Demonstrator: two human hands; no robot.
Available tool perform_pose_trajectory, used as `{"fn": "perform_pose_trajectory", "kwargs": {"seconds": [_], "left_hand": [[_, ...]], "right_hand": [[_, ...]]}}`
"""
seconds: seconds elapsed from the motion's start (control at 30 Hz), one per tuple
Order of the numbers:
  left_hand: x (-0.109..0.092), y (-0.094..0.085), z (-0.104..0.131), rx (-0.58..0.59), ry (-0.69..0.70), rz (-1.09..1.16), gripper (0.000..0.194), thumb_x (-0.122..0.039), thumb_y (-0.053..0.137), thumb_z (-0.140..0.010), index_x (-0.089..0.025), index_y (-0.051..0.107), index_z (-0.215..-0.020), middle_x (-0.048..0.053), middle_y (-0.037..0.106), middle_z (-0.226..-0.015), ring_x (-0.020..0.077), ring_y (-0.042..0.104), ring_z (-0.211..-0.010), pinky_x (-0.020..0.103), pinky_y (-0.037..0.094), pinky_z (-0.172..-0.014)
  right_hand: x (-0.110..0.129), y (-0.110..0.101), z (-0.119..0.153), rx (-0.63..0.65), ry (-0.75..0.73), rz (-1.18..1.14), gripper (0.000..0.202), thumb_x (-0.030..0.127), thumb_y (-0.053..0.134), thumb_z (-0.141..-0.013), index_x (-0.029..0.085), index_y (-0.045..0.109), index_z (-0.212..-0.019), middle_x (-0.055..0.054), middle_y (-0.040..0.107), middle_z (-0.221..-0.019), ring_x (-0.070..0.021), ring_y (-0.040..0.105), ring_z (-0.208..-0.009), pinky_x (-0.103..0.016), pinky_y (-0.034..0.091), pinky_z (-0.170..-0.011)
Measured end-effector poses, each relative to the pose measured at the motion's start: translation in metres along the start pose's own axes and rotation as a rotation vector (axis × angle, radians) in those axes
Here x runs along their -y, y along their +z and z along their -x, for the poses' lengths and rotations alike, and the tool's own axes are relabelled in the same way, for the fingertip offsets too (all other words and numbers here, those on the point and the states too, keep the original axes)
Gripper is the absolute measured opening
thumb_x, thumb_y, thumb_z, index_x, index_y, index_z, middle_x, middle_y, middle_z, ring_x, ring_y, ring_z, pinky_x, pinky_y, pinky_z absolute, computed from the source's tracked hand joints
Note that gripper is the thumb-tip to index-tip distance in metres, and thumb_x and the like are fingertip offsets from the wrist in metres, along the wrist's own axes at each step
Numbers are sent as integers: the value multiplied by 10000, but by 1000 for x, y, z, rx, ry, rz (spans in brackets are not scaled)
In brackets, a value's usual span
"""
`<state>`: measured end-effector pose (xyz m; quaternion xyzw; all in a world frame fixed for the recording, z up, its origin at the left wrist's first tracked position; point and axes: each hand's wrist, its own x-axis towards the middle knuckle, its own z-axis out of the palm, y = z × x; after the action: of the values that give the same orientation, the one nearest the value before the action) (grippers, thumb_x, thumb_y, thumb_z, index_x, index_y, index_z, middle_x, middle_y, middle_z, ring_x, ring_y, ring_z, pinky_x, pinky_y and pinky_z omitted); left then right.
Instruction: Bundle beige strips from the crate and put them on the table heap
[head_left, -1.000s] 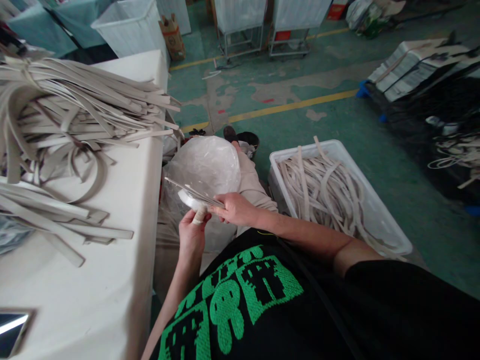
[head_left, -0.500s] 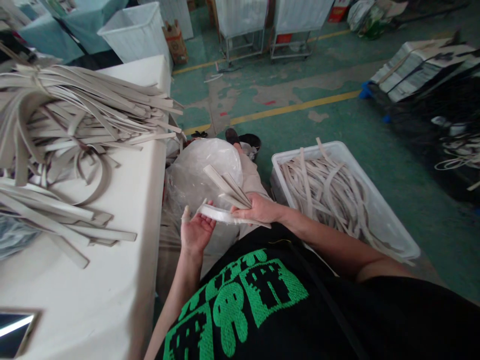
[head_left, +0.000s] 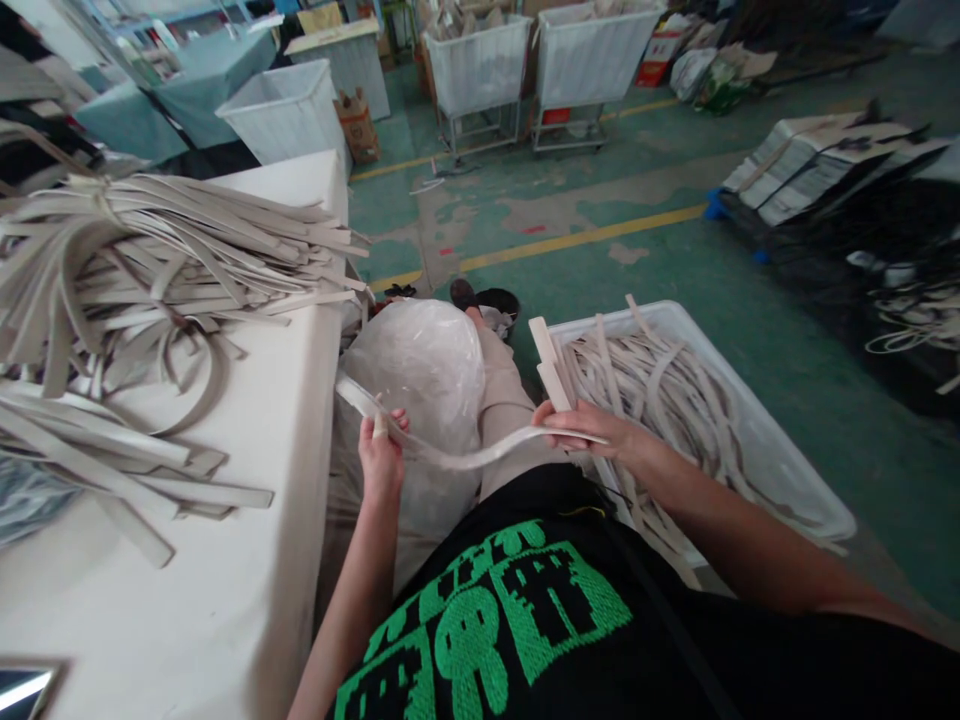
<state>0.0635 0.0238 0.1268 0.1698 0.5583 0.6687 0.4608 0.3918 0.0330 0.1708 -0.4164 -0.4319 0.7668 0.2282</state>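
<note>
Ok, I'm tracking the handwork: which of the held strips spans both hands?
The sagging strip that runs from the left hand to the right hand; the bunched strips are in the right hand alone.

A: Floor (head_left: 660, 260)?
B: Green, worn through in dull patches (head_left: 555, 188); yellow lines (head_left: 585, 238) cross it.
A: Furniture?
B: White-topped table (head_left: 247, 590), near left; teal-draped table (head_left: 217, 80), far left; two white bins (head_left: 592, 60) raised at back.

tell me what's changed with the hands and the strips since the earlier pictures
The right hand moved right, toward the tub, drawing apart from the left hand. The left, open half a second ago, now grips the pale strip, which spans both hands. Unchanged: the bunch in the right hand, the heap on the table.
</note>
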Motion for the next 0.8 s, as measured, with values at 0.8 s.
{"fn": "perform_pose_trajectory", "kwargs": {"seconds": [0.8], "left_hand": [[28,-36,65,678,25,-849,358,-521,575,-853,-213,755,-837,44,729,-743,203,679,-709,321,501,-739]], "right_hand": [[38,22,-77,-7,-390,-43,433,506,795,-724,123,698,-901,-37,708,-827,-10,297,-422,-186,209,-392]]}}
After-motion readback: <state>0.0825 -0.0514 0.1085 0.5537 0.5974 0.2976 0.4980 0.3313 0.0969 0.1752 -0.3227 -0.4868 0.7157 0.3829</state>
